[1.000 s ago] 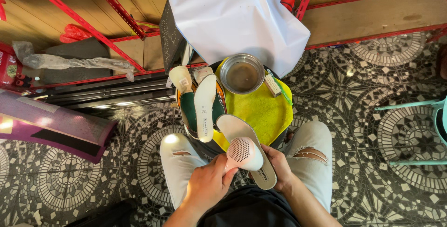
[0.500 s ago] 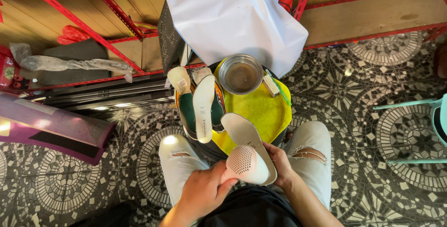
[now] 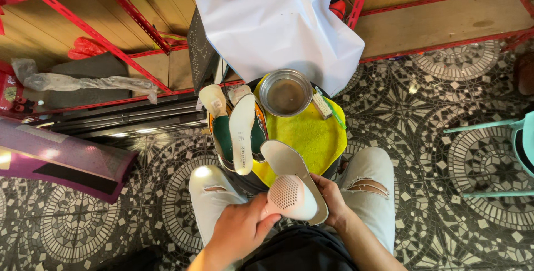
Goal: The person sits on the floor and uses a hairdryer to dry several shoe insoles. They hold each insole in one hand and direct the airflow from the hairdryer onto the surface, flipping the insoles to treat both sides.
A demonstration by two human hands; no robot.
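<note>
While gripping a pale hair dryer [image 3: 290, 197] in the left hand [image 3: 240, 231], aimed at a beige insole [image 3: 289, 165] pinched in the right hand [image 3: 332, 200] over the lap, near the yellow cloth's [image 3: 311, 137] front edge. Drying step, apparently; next: steady sweep along the insole.

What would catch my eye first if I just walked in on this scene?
Probably the pale pink hair dryer with its dotted grille in the left hand, over a beige shoe insole held by the right hand. Behind them a round steel bowl sits on a bright yellow cloth.
</note>
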